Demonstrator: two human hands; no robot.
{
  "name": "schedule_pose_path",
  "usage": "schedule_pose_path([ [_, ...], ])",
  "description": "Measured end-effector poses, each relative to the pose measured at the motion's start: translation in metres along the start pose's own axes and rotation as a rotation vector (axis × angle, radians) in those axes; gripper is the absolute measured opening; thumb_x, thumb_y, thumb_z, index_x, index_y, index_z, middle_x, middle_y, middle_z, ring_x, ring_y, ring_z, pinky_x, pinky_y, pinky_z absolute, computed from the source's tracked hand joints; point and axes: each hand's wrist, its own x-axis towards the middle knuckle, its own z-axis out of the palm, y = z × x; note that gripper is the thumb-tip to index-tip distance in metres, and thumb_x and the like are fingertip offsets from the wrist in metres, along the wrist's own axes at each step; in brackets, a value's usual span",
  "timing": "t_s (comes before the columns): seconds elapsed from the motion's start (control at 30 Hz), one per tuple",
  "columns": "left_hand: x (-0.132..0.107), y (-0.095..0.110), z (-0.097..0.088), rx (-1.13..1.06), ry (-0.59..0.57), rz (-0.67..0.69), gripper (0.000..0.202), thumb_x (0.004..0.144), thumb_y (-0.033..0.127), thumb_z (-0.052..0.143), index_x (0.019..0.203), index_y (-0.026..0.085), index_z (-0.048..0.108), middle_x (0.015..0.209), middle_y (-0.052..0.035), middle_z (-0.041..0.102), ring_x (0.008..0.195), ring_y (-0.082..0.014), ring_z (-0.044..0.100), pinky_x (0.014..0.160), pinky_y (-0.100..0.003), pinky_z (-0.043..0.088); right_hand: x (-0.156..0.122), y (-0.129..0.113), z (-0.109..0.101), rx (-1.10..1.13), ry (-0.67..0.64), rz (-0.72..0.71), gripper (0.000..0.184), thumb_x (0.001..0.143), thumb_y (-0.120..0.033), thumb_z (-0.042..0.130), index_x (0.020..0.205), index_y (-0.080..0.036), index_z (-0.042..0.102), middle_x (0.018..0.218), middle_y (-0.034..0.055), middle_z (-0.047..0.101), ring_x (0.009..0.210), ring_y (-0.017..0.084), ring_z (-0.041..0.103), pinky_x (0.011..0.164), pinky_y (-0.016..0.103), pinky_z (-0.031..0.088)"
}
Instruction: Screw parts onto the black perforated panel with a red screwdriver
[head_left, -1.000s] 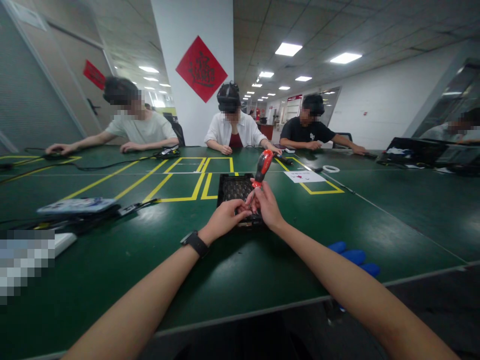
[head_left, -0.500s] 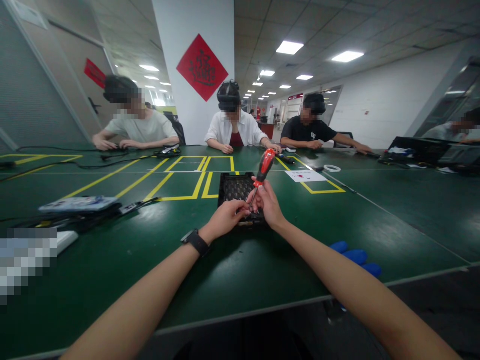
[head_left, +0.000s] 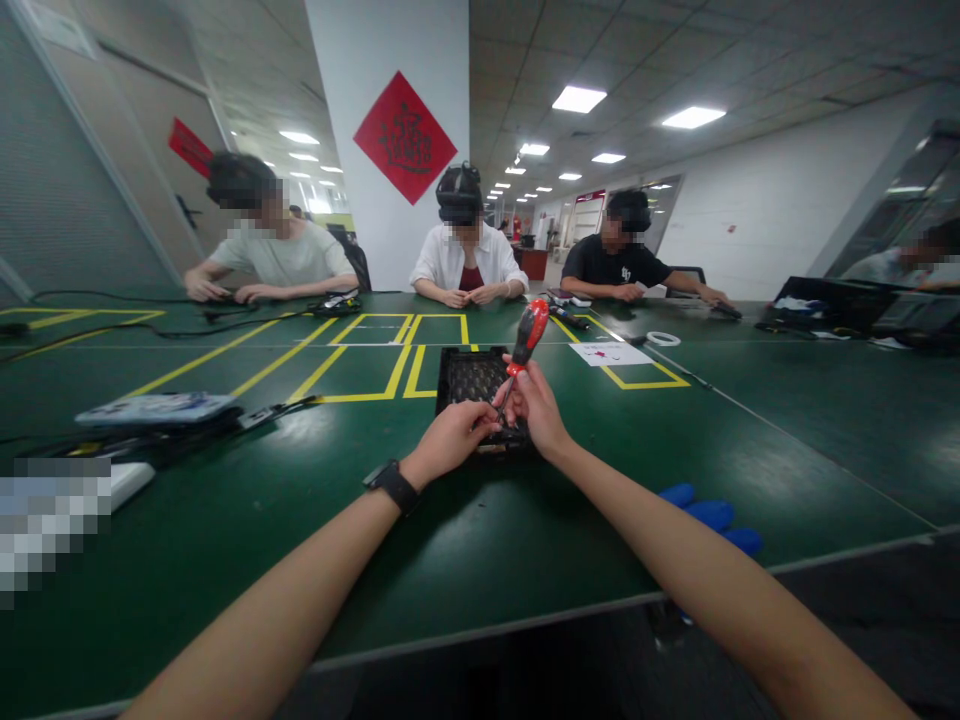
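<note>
Red-and-black screwdriver gripped over a black tray

Head view, clock centred on the tray: the shallow, rectangular black tray [head_left: 456, 380], cell-patterned inside, lies on the smooth green tabletop [head_left: 352, 560]. The right hand [head_left: 541, 408], at three o'clock, has thumb and fingers clamped on the neck of the screwdriver [head_left: 530, 332]. Its glossy, bulbous handle leans toward one o'clock; its slim metal shaft slants down to the left fingers above the tray. The left hand [head_left: 448, 440], at seven, brings thumb and forefinger together at the shaft's lower end; I cannot tell whether they pinch anything. A black-strapped watch [head_left: 394, 487] circles the left wrist.

Counted: one screwdriver, one tray, one watch; three rounded blue lobes [head_left: 711, 515] at four o'clock; one flat white ring [head_left: 663, 339] and one printed white sheet [head_left: 611, 354] between two and three; four co-workers, between ten and three.
</note>
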Motion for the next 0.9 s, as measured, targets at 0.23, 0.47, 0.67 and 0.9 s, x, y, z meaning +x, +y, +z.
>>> schedule_pose_path([
  [0.23,0.0011,0.0061,-0.0026,-0.029,0.022,0.028,0.012,0.082,0.026,0.051,0.088,0.018,0.059,0.083,-0.0017,0.064,0.078,-0.0146,0.056,0.071,-0.025,0.041,0.0006,-0.0013,-0.0007,0.006,0.020,0.010,0.038,0.087,-0.047,0.038,0.116,-0.021,0.042,0.066,-0.0036,0.056,0.041,0.005,0.042,0.040,0.016,0.035],
  [0.47,0.0006,0.0032,-0.0008,-0.012,0.039,-0.032,0.019,0.078,0.036,0.057,0.079,0.017,0.060,0.076,-0.0013,0.062,0.069,-0.0136,0.054,0.065,-0.025,0.040,-0.0004,-0.0004,0.0002,-0.029,0.037,-0.020,0.038,0.087,-0.046,0.039,0.116,-0.021,0.042,0.065,-0.0042,0.055,0.041,0.005,0.042,0.039,0.017,0.034],
  [0.67,-0.0004,0.0028,-0.0010,-0.004,0.045,-0.017,0.016,0.080,0.032,0.056,0.081,0.017,0.061,0.077,-0.0026,0.063,0.072,-0.0145,0.055,0.068,-0.026,0.042,-0.0003,-0.0010,-0.0001,-0.023,0.010,-0.010,0.039,0.087,-0.046,0.039,0.118,-0.021,0.041,0.067,-0.0030,0.058,0.041,0.005,0.042,0.040,0.017,0.035],
  [0.9,-0.0004,0.0013,0.0009,-0.007,0.032,0.010,0.015,0.082,0.029,0.053,0.082,0.017,0.061,0.079,-0.0030,0.063,0.074,-0.0152,0.055,0.070,-0.026,0.041,0.0006,0.0011,-0.0018,0.024,-0.013,0.001,0.036,0.088,-0.042,0.038,0.117,-0.021,0.041,0.068,-0.0026,0.059,0.040,0.005,0.043,0.039,0.017,0.033],
])
